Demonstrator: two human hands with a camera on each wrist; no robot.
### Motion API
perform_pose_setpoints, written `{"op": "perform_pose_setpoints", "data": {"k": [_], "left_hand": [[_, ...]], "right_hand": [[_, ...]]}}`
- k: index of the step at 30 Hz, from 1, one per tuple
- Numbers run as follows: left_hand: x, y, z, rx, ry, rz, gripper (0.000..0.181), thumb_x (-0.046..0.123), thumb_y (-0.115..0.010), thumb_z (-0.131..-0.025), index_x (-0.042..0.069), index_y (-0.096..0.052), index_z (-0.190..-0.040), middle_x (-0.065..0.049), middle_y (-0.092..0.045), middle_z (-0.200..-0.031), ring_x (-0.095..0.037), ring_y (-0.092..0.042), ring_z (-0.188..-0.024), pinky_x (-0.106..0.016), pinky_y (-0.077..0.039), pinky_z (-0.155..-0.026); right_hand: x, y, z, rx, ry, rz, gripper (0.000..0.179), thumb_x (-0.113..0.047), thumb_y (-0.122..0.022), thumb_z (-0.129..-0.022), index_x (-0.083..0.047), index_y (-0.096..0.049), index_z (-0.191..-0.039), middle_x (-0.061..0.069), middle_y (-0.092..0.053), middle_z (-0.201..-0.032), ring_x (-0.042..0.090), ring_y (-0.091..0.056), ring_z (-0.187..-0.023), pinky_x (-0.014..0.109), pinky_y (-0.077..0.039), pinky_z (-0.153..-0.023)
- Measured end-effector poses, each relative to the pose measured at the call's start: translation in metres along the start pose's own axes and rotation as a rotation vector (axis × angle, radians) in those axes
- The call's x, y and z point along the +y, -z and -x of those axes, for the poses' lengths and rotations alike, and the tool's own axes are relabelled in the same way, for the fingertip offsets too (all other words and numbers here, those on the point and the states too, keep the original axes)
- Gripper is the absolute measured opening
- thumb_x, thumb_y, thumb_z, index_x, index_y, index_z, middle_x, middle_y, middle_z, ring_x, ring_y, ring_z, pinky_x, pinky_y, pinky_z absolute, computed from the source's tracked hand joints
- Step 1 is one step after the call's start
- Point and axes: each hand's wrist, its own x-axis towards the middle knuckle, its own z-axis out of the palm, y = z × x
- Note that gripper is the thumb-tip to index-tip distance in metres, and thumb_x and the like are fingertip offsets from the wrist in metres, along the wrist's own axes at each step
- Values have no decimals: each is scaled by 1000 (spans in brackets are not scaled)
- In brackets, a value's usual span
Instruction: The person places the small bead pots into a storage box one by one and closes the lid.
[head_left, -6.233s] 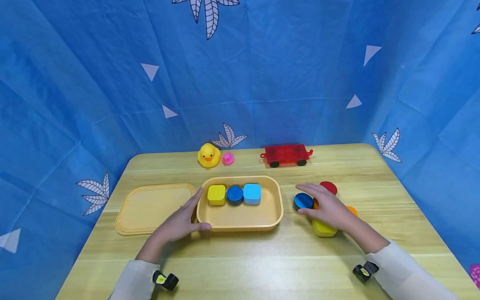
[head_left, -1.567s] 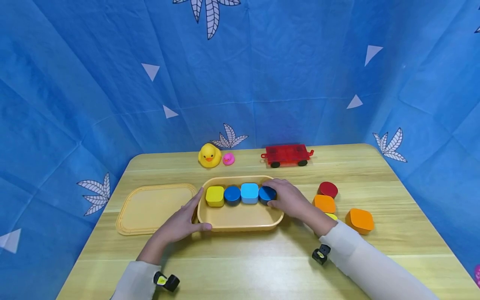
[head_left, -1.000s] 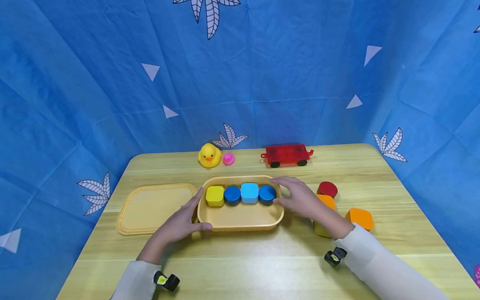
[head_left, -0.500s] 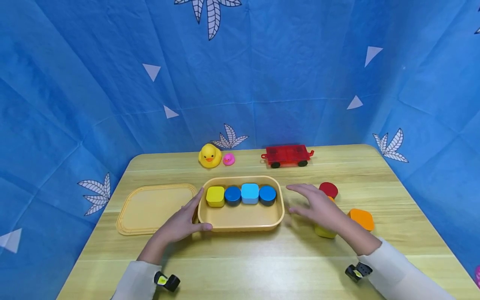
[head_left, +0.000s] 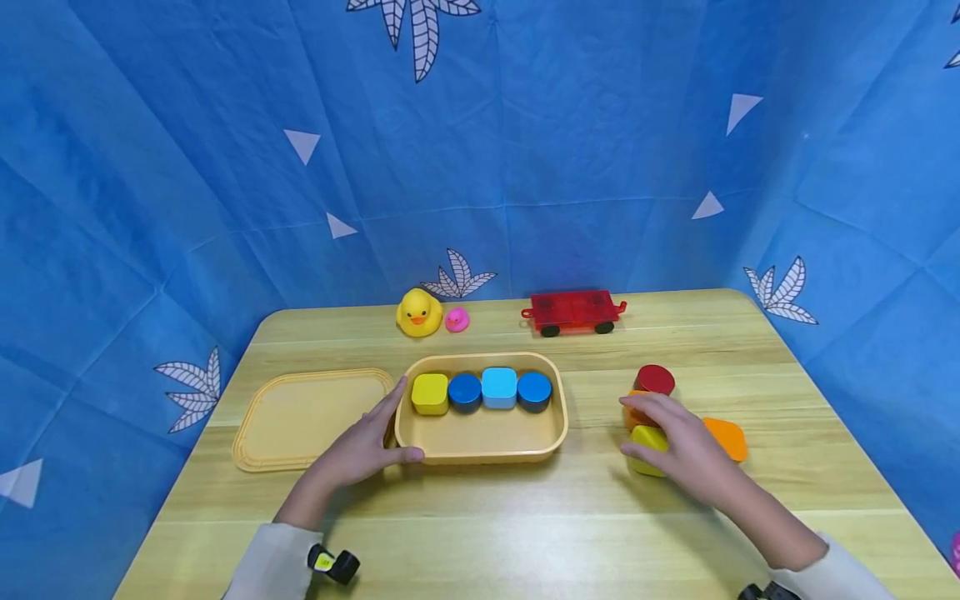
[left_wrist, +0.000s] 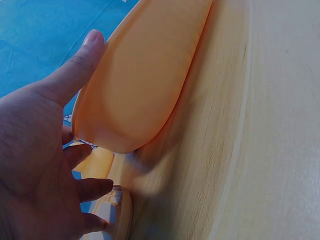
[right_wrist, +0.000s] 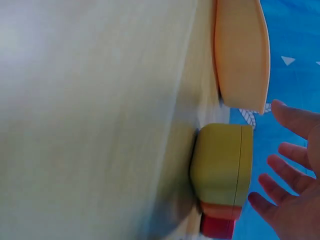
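My left hand (head_left: pixel 367 442) rests against the left end of a peach-coloured plastic box (head_left: pixel 480 457), its thumb on the front rim and its fingers spread along the end wall. Four small lidded tubs stand in a row along the box's back: a yellow square one (head_left: pixel 431 393), a dark blue round one (head_left: pixel 465 392), a light blue square one (head_left: pixel 499 387) and another blue round one (head_left: pixel 534 391). My right hand (head_left: pixel 686 450) hovers with parted fingers beside a yellow square tub (right_wrist: pixel 220 162), holding nothing. Behind that tub are an orange tub (head_left: pixel 634 412) and a red round tub (head_left: pixel 656 380).
Another orange tub (head_left: pixel 727 437) lies right of the right hand, partly hidden by it. A flat peach lid (head_left: pixel 311 421) lies left of the box. At the table's back stand a yellow duck (head_left: pixel 418 313), a small pink duck (head_left: pixel 457 320) and a red wheeled wagon (head_left: pixel 573 310).
My right hand has set a blue round tub at the right end of the row in the box and let it go. It has moved right, over the yellow tub. My left hand stays.
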Motion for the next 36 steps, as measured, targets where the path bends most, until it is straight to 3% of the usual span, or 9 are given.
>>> {"op": "perform_pose_setpoints", "data": {"k": [9,17,26,36], "left_hand": [[-1,0,0,2,11,0,117,59,-77,-85,30,1,-167,-10,-10,-173,-42,-19,-156,-63,-27,-120],[-1,0,0,5,9,1,118,59,-77,-85,29,1,-167,-10,-10,-174,-42,-20,-156,-63,-27,-120],[-2,-1,0,5,12,-3,117,59,-77,-86,30,2,-167,-10,-11,-173,-42,-20,-156,-64,-27,-120],[-1,0,1,6,11,-2,117,58,-77,-86,29,1,-167,-11,-11,-173,-42,-20,-156,-63,-26,-121]], "right_hand": [[4,7,21,42,-51,58,62,-21,-90,-80,-5,-63,-134,14,-62,-131,39,-57,-121,62,-48,-101],[8,5,27,44,-74,77,59,-20,-93,-76,-5,-68,-127,12,-65,-121,26,-63,-98,47,-59,-84],[10,1,31,41,-55,96,59,-15,-94,-73,-6,-68,-125,9,-64,-118,21,-57,-92,33,-55,-77],[7,-1,30,3,-93,100,65,-18,-94,-75,-3,-64,-131,13,-67,-119,22,-59,-90,41,-56,-78]]}}
